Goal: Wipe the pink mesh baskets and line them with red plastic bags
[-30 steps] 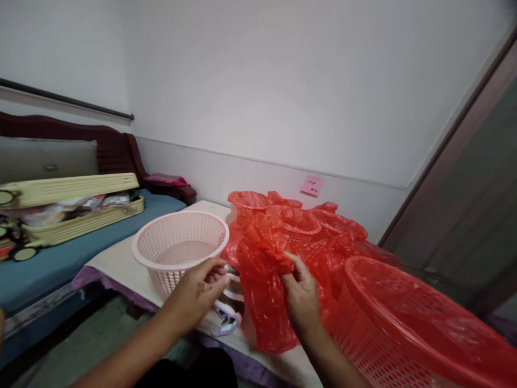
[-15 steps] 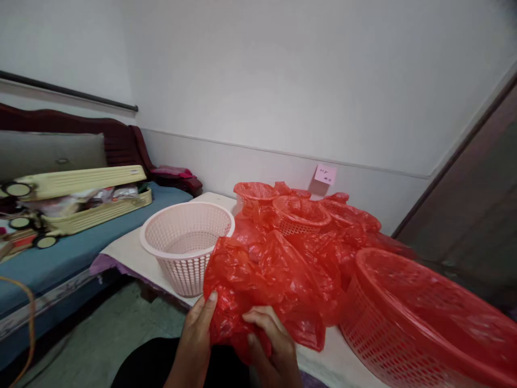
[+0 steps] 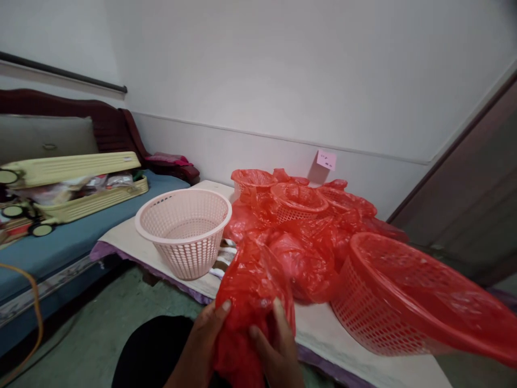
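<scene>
A red plastic bag (image 3: 252,291), thin and crumpled, hangs over the near edge of the table between my hands. My left hand (image 3: 208,328) grips its left side, thumb on top. On the other side my right hand (image 3: 277,339) has its thumb and fingers pinched on the film. Just left of the bag stands a pink plastic basket (image 3: 183,237), upright, with no bag over it. To the right, a large basket (image 3: 375,307) is covered in red film. Several more bag-covered baskets (image 3: 301,199) crowd together behind.
The pale table (image 3: 319,323) has a purple cloth along its edge. A striped cloth (image 3: 222,261) lies beside the pink basket. At left, an open yellow suitcase (image 3: 92,205) rests on a blue bed (image 3: 161,186). A pink note (image 3: 326,159) sticks to the wall.
The red bag has been drawn in towards me and bunched narrower, uncovering the striped cloth. My hands have stayed on it. The view has tilted slightly down.
</scene>
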Available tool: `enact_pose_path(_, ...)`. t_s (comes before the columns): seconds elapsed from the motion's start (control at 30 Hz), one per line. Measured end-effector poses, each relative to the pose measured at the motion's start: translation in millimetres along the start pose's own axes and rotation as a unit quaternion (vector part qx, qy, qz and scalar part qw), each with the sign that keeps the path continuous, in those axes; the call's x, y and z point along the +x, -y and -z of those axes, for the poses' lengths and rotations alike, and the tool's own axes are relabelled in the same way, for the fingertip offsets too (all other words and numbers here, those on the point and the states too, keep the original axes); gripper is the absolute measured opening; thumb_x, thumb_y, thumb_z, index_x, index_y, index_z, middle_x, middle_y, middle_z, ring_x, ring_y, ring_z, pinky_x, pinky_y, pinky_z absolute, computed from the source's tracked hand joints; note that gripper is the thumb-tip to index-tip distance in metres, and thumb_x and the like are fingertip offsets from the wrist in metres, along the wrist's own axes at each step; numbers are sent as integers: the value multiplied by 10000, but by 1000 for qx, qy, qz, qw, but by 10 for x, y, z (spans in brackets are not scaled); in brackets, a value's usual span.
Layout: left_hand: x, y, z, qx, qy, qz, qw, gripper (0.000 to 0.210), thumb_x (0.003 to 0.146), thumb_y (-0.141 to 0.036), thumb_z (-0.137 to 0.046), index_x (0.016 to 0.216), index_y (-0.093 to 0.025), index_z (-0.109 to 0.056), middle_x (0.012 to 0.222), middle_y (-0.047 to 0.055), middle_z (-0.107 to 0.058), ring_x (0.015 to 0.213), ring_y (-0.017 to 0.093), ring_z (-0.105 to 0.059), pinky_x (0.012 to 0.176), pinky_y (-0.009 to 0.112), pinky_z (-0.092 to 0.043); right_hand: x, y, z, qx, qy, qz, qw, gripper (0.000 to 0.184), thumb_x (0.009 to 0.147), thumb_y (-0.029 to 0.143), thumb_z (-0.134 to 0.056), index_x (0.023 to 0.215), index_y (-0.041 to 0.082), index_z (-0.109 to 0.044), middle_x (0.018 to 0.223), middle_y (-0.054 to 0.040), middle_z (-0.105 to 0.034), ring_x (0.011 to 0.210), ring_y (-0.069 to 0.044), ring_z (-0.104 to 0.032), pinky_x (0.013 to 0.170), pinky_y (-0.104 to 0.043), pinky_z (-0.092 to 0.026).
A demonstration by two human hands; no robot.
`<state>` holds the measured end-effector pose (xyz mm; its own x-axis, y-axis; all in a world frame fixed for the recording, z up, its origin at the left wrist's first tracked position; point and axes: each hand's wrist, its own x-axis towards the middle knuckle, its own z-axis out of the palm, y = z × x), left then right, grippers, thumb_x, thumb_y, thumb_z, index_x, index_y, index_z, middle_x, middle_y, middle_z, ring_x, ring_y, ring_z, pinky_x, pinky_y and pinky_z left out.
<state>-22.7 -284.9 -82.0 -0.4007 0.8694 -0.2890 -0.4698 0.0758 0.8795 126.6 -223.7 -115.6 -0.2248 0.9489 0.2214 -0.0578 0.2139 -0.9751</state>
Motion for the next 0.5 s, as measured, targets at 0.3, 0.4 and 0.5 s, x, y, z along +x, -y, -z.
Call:
enact_pose_path(0.3, 50, -17, 89, -234, 174, 86, 953, 315, 836, -393, -632, 1038, -182, -750, 1047, 91, -749, 1101, 292, -636, 996, 416, -462, 127, 209, -270, 188, 21, -88, 978, 285, 764, 427, -727, 938, 206, -682, 861, -24, -712, 788, -195, -652, 680, -258, -523)
enact_pose_path(0.4, 21, -65, 100, -170, 193, 36, 966, 260, 824, -299, -662, 1052, -196, -734, 1049, 81, -742, 1063, 267, -650, 951, 369, -477, 148, 142, -292, 162, 14, -85, 983, 297, 742, 420, -739, 927, 193, -690, 845, -33, -707, 767, -196, -644, 665, -262, -525)
enact_pose_path(0.5, -25, -99, 61, -85, 204, -22, 975, 358, 735, -332, -759, 1059, -188, -713, 1034, 98, -733, 1000, 282, -666, 878, 358, -499, 116, 69, -338, 128, 31, -83, 988, 293, 721, 413, -747, 917, 201, -697, 840, -40, -716, 728, -208, -649, 637, -281, -535)
